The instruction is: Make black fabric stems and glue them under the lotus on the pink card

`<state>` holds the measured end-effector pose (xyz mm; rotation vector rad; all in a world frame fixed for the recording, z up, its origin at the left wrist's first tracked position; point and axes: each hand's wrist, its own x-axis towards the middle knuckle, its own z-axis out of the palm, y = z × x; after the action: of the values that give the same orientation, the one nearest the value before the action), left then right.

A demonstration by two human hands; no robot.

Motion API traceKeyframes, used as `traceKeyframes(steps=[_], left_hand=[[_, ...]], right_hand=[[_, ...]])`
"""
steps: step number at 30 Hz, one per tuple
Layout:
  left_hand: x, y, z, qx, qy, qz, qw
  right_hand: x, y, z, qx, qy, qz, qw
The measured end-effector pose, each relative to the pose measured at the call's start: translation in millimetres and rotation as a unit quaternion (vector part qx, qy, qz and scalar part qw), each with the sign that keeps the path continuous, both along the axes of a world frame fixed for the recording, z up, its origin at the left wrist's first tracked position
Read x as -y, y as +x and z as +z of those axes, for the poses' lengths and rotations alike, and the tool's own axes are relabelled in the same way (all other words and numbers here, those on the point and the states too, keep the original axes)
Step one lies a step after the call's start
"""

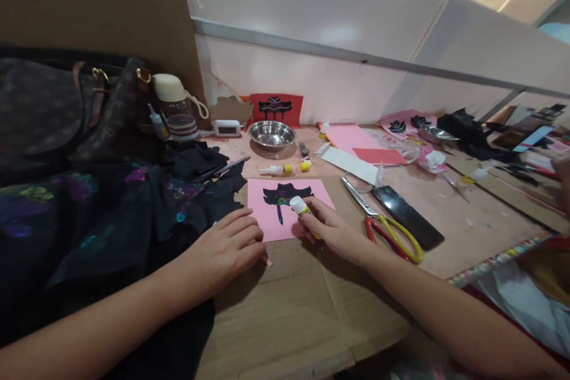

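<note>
On a cardboard-covered table [276,314], the head view showed a person's right hand [327,227] pinching a yellow-and-white tube [299,206] over the right part of a pink card [266,206]. A black cutout [285,193] with colored specks lay on the card. The left hand [238,240] rested palm down at the card's left edge, fingers close together (whether it gripped anything could not be told). Black fabric [107,225] spread leftward; scissors [373,215] and a dark phone [407,217] lay to the right.
</note>
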<state>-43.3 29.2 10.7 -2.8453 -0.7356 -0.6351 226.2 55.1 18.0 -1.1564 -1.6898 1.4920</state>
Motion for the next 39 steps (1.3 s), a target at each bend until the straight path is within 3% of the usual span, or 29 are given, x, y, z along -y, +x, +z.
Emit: traceKeyframes(steps=[5, 7, 13, 18, 22, 24, 26, 29, 31, 32, 34, 36, 37, 39], left_hand=[[-5, -1, -2.1, 0.011, -0.078, -0.009, 0.997], [-6, -1, -1.7, 0.058, -0.106, 0.020, 0.992], [2, 0, 3.8, 0.171, -0.191, 0.140, 0.956], [8, 7, 2.1, 0.193, -0.171, 0.102, 0.961], [12, 12, 0.3, 0.195, -0.236, 0.070, 0.949], [14, 13, 3.1, 0.233, -0.304, 0.092, 0.919], [14, 15, 8.1, 0.291, -0.396, 0.138, 0.860], [12, 17, 13.9, 0.366, -0.522, 0.167, 0.752], [10, 17, 13.5, 0.390, -0.562, 0.145, 0.714], [10, 17, 11.9, 0.391, -0.565, 0.137, 0.713], [11, 15, 7.1, 0.382, -0.518, 0.132, 0.754], [13, 12, 1.9, 0.363, -0.400, 0.112, 0.834], [13, 10, -0.2, 0.351, -0.329, 0.095, 0.872], [14, 7, -2.6, 0.327, -0.212, 0.056, 0.919]], right_hand=[[-2, 1, -1.6, -0.002, 0.004, -0.010, 1.000], [-1, 1, 1.3, 0.002, 0.020, -0.009, 1.000], [8, -1, 9.0, 0.132, 0.185, 0.084, 0.970], [15, -7, 7.1, 0.155, 0.197, 0.143, 0.957], [20, -9, 3.1, 0.163, 0.187, 0.171, 0.953], [18, -6, 0.8, 0.165, 0.214, 0.175, 0.947], [15, 1, -0.7, 0.168, 0.293, 0.162, 0.927], [8, 11, 0.5, 0.185, 0.472, 0.153, 0.848], [8, 16, 3.0, 0.195, 0.537, 0.156, 0.806], [9, 17, 4.2, 0.189, 0.536, 0.159, 0.807], [13, 17, 5.0, 0.153, 0.449, 0.144, 0.869], [16, 14, 3.1, 0.083, 0.267, 0.110, 0.954], [17, 13, 1.3, 0.042, 0.159, 0.096, 0.982], [17, 10, -3.0, -0.030, -0.025, 0.086, 0.996]])
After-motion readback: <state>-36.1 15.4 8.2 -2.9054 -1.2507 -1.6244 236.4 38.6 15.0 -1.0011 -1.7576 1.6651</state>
